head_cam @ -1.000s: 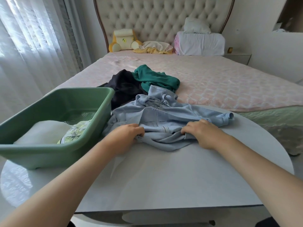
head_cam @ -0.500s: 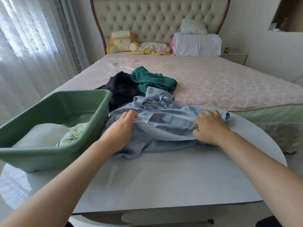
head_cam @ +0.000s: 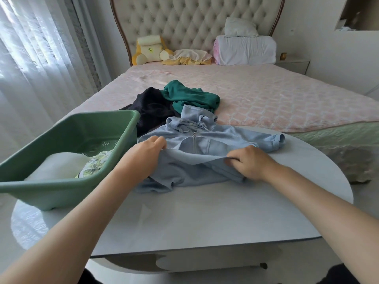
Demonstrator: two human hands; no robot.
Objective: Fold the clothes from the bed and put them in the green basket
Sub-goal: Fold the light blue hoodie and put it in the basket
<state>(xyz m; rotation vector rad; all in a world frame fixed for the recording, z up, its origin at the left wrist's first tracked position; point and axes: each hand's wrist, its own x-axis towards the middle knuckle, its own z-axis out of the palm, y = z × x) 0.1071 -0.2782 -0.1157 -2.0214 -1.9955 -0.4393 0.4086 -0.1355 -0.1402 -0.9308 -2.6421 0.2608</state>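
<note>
A light blue zip hoodie (head_cam: 215, 140) lies front-up on the white table (head_cam: 194, 218), its hood toward the bed. My left hand (head_cam: 146, 151) pinches its lower hem on the left, and my right hand (head_cam: 249, 163) grips the hem on the right; the hem is lifted and doubled up over the body. The green basket (head_cam: 67, 189) stands at the table's left, holding a white folded item (head_cam: 55, 167) and a floral one (head_cam: 96, 162). A dark green garment (head_cam: 190, 96) and a black garment (head_cam: 152, 109) lie crumpled on the bed (head_cam: 276, 99).
A sheer curtain (head_cam: 30, 68) hangs at the left. At the head of the bed sit a yellow plush toy (head_cam: 148, 50), a cream and yellow cloth (head_cam: 190, 57) and stacked white pillows (head_cam: 246, 46). A nightstand (head_cam: 293, 63) stands to the right.
Both hands have lifted the hoodie's lower hem and carried it away from me, up over the body. The hoodie now lies flatter, with the zip showing.
</note>
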